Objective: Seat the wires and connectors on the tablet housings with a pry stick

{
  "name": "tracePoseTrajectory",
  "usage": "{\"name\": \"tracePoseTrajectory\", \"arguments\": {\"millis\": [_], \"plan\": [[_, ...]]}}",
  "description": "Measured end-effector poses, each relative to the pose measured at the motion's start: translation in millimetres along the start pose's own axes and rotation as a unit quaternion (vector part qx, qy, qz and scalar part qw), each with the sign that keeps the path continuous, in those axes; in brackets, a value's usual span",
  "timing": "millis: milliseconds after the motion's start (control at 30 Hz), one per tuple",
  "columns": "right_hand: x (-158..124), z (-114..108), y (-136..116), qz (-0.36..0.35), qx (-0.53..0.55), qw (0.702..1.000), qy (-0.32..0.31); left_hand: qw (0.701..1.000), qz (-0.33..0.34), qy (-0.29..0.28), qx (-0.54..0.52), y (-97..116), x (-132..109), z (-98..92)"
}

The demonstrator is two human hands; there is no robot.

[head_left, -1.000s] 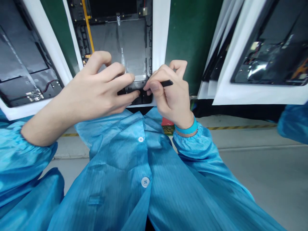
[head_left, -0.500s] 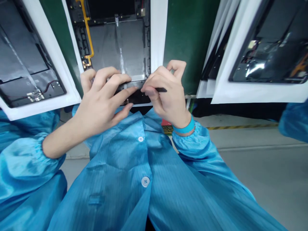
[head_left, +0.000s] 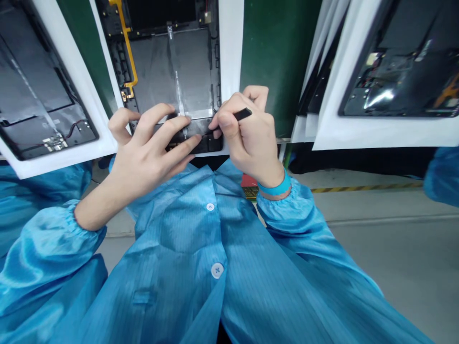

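An opened tablet with a white frame lies in front of me, its dark inside and a yellow flex cable showing. My left hand rests on its near edge, fingers spread and pressing on the dark parts there. My right hand is closed in a pinch on a thin black tool, whose tip sits at the tablet's lower right corner. Both arms wear blue coat sleeves, and a blue band circles the right wrist.
Another opened tablet lies at the left, and several more are stacked at the right. They sit on a green surface. Another person's blue sleeve shows at the right edge. Grey floor with a yellow line lies below.
My left hand has slid back toward me and to the left, its fingers now spread over the tablet's near edge. The right hand has tilted the black tool slightly.
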State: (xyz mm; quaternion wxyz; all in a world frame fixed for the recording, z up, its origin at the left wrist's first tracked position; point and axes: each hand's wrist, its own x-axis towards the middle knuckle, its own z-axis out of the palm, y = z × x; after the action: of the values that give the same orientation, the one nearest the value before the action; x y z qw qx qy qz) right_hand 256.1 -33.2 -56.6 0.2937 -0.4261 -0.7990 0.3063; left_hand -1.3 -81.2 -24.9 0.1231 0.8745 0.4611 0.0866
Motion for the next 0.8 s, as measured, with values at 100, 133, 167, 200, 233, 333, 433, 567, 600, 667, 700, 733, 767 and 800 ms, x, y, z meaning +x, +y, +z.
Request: {"name": "tracePoseTrajectory", "arguments": {"millis": [100, 133, 167, 200, 233, 333, 433, 567, 600, 667, 700, 733, 767, 800], "plan": [[1, -1, 0, -0.01, 0.006, 1.0, 0.005, 0.999, -0.018, -0.035, -0.023, -1, 2, -3.5], [1, -1, -1, -0.01, 0.005, 1.0, 0.007, 0.999, -0.02, -0.041, -0.028, -2, 2, -4.3], [2, -1, -1, -0.008, 0.003, 1.0, 0.008, 0.998, -0.02, -0.045, -0.03, -3, 2, -4.6], [2, -2, -2, -0.006, 0.0, 1.0, 0.009, 0.998, -0.018, -0.048, -0.031, -4, 3, -4.6], [3, -2, -2, -0.006, -0.003, 1.0, 0.011, 0.998, -0.015, -0.048, -0.029, -5, 3, -4.3], [3, -2, -2, -0.015, -0.015, 1.0, 0.017, 0.998, -0.003, -0.054, -0.019, -9, 2, -2.7], [4, -2, -2, -0.036, -0.019, 0.999, 0.03, 0.998, 0.017, -0.064, -0.004, -14, 2, -1.9], [4, -4, -3, -0.017, -0.021, 1.0, 0.004, 0.997, 0.042, -0.062, 0.006, -18, 2, -1.9], [4, -5, -4, -0.011, -0.023, 1.0, -0.005, 0.998, 0.041, -0.057, 0.003, -19, 3, -2.0], [5, -5, -4, -0.011, -0.03, 0.999, -0.012, 0.998, 0.029, -0.055, -0.012, -19, 4, -2.9], [5, -5, -5, -0.015, -0.037, 0.999, -0.011, 0.998, 0.023, -0.06, -0.021, -18, 5, -3.7], [5, -5, -5, -0.018, -0.046, 0.999, -0.012, 0.997, 0.017, -0.07, -0.028, -18, 6, -4.8], [5, -5, -5, -0.02, -0.054, 0.998, -0.014, 0.996, 0.014, -0.08, -0.032, -18, 7, -6.1], [6, -5, -5, -0.023, -0.06, 0.998, -0.011, 0.996, 0.012, -0.086, -0.034, -18, 8, -7.5]]}}
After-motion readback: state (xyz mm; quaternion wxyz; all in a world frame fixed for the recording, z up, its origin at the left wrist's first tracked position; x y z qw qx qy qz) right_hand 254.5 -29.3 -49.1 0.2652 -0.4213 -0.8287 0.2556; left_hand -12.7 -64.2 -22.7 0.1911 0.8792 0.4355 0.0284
